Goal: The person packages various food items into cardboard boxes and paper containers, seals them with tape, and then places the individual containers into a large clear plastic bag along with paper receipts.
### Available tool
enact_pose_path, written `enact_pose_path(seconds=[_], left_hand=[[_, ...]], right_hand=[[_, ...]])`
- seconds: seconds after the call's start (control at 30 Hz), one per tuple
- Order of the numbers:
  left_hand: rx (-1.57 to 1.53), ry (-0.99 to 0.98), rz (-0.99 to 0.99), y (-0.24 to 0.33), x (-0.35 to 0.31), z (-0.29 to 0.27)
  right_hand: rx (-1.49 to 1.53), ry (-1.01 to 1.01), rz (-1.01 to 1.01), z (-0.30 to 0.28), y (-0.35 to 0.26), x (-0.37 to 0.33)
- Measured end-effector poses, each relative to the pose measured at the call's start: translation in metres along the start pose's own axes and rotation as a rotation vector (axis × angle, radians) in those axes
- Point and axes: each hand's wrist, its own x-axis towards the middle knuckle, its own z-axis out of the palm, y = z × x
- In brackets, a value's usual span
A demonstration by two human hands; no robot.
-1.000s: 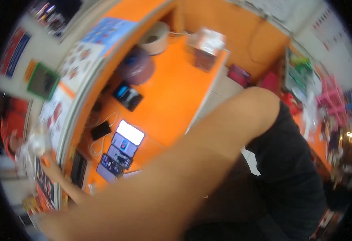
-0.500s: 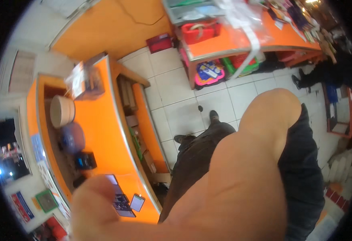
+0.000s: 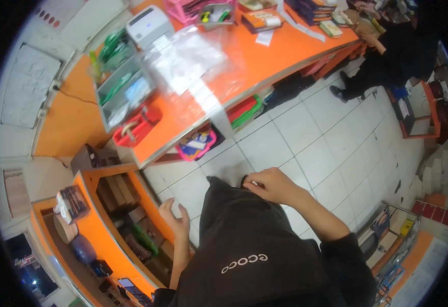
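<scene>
My left hand point(image 3: 175, 217) hovers beside the open-fronted orange cabinet point(image 3: 127, 245), its thumb and fingers apart with nothing between them. Over the far end of my black apron point(image 3: 239, 230) is my right hand point(image 3: 275, 185), fingers curled in and pressed together. A small dark shape shows at its fingertips; I cannot tell whether it is held or is a shoe below. Beyond both hands stands an orange table point(image 3: 254, 56), bearing clear plastic bags point(image 3: 193, 59) and a red tape dispenser point(image 3: 138, 125). A white paper strip point(image 3: 211, 107) hangs over its edge.
A white label printer point(image 3: 150, 26) and a grey bin point(image 3: 119, 92) stand at the table's left end. Packs of dark boxes point(image 3: 308, 10) lie farther right. A person in dark clothes point(image 3: 398, 56) works at the far right. A black box point(image 3: 93, 156) sits by the cabinet.
The view has turned, bringing more of the table into sight. My arms, which loomed close before, are now lower and farther off, with both hands in front of the apron.
</scene>
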Motion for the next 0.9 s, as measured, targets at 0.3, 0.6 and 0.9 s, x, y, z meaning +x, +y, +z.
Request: enact_pose_path(seconds=[0.3, 0.6, 0.9], left_hand=[[-0.237, -0.106, 0.234, 0.133, 0.204, 0.200], [-0.260, -0.135, 0.331, 0.278, 0.478, 0.404], [-0.222, -0.280, 0.166, 0.303, 0.450, 0.473]], right_hand=[[0.025, 0.397, 0.220, -0.144, 0.147, 0.028], [-0.018, 0.639, 0.570, -0.296, 0.226, 0.064], [0.155, 0.417, 0.377, -0.403, 0.341, 0.184]])
